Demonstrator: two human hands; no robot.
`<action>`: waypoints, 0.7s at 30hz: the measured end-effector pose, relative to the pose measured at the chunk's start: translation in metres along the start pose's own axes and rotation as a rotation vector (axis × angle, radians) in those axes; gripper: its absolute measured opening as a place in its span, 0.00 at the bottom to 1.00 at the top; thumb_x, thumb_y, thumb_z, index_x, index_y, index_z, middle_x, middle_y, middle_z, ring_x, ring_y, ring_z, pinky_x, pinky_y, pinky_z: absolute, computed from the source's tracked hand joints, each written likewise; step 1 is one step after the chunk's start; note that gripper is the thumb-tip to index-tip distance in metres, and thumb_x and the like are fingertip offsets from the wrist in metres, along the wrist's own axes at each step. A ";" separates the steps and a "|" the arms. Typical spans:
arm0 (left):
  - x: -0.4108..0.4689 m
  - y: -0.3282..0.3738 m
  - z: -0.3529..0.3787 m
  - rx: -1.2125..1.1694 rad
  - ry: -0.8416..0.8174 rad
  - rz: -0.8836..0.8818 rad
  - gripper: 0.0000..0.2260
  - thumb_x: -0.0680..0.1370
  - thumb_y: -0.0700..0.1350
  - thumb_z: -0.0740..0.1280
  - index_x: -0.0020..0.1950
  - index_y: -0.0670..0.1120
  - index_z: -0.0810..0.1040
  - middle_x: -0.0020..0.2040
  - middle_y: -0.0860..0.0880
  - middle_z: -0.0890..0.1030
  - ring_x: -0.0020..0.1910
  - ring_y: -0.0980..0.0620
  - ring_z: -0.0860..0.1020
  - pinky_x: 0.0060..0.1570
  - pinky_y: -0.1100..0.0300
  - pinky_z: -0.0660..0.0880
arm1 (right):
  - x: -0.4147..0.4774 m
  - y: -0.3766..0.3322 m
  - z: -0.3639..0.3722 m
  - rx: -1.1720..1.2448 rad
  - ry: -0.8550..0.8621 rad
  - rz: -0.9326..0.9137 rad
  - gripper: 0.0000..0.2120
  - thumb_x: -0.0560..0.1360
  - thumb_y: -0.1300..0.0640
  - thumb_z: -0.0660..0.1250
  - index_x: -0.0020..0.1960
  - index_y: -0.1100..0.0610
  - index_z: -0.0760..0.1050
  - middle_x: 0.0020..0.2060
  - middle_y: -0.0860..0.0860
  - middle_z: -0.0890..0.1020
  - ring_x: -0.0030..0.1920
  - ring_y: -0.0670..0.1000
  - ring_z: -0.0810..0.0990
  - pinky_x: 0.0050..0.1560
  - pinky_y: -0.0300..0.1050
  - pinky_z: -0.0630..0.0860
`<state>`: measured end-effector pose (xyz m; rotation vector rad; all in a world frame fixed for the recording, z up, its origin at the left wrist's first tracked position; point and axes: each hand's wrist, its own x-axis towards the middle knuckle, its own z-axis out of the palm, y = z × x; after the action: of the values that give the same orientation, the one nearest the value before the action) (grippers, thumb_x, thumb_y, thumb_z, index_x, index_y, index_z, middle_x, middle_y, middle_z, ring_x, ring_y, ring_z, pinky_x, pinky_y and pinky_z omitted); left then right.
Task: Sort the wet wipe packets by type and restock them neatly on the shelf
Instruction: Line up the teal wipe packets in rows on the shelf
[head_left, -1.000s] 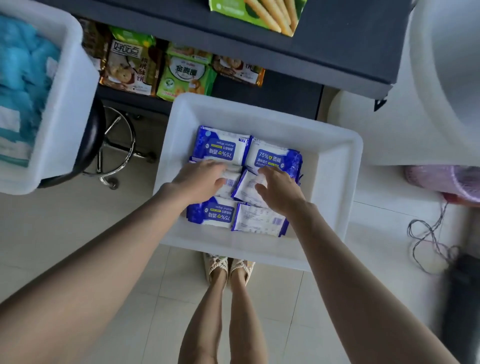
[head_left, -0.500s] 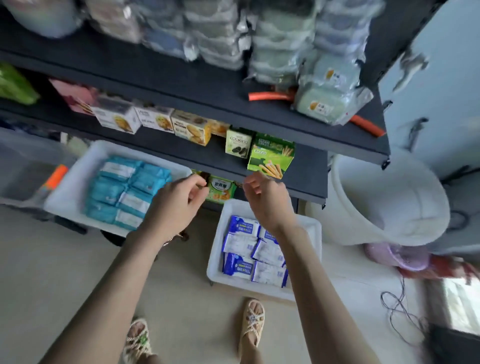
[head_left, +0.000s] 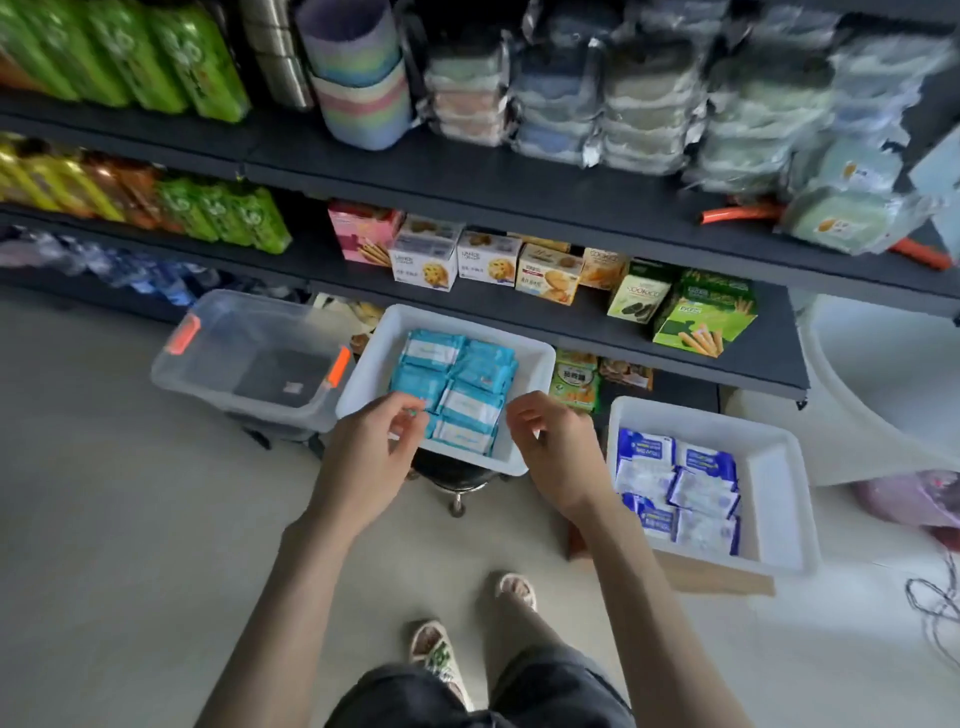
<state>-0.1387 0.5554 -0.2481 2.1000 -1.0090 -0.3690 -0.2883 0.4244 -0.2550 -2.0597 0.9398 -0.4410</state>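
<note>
1. As we stand facing the shelf (head_left: 519, 306), both our bare arms reach forward and angle slightly inward. The two hands are at the same height, near each other but apart.
2. Our left hand (head_left: 363, 457) has loosely curled fingers, with the thumb and forefinger drawn close together. We see nothing held in it.
3. Its fingertips hang over the near left corner of the teal packets (head_left: 457, 384). We cannot tell whether they touch the wrappers.
4. Our right hand (head_left: 556, 452) is also loosely curled and empty, its palm turned toward the left hand. It hovers at the near right corner of the left tray (head_left: 535, 364) and hides part of that rim.
5. Teal packets lie flat in rows, filling most of the left tray. This white tray sits on a black stool (head_left: 457, 480), just in front of the lower shelf boards.
6. Blue packets (head_left: 675, 483) lie flat in the right tray (head_left: 779, 493), some face up and some face down. That tray rests on a cardboard box (head_left: 717, 577) on the floor (head_left: 130, 519), beside our right forearm and clear of both hands.
7. A clear bin (head_left: 244, 353) with orange latches stands just beside the left tray on its left.
8. Biscuit boxes (head_left: 550, 280) line the shelf board above the trays.
</note>
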 end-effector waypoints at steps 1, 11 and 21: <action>0.008 -0.005 -0.003 -0.003 0.003 0.011 0.05 0.77 0.40 0.67 0.51 0.43 0.80 0.43 0.52 0.81 0.42 0.54 0.80 0.46 0.60 0.76 | 0.006 -0.004 0.008 -0.001 -0.006 0.007 0.05 0.77 0.61 0.65 0.50 0.58 0.79 0.44 0.50 0.84 0.44 0.50 0.81 0.49 0.50 0.79; 0.119 -0.088 0.023 0.006 -0.208 -0.065 0.06 0.78 0.43 0.65 0.53 0.43 0.79 0.48 0.49 0.82 0.45 0.53 0.80 0.48 0.52 0.78 | 0.122 0.017 0.081 -0.056 -0.036 0.137 0.07 0.77 0.63 0.64 0.53 0.60 0.79 0.48 0.54 0.84 0.47 0.53 0.82 0.51 0.49 0.79; 0.234 -0.174 0.082 0.018 -0.359 -0.240 0.08 0.78 0.43 0.66 0.55 0.42 0.78 0.48 0.48 0.81 0.45 0.50 0.79 0.49 0.55 0.77 | 0.227 0.084 0.153 0.017 -0.057 0.454 0.07 0.78 0.62 0.63 0.52 0.60 0.79 0.47 0.54 0.84 0.46 0.52 0.81 0.51 0.50 0.78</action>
<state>0.0620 0.4041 -0.4165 2.2241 -0.9602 -0.8851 -0.0871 0.3024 -0.4188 -1.7608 1.3178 -0.1467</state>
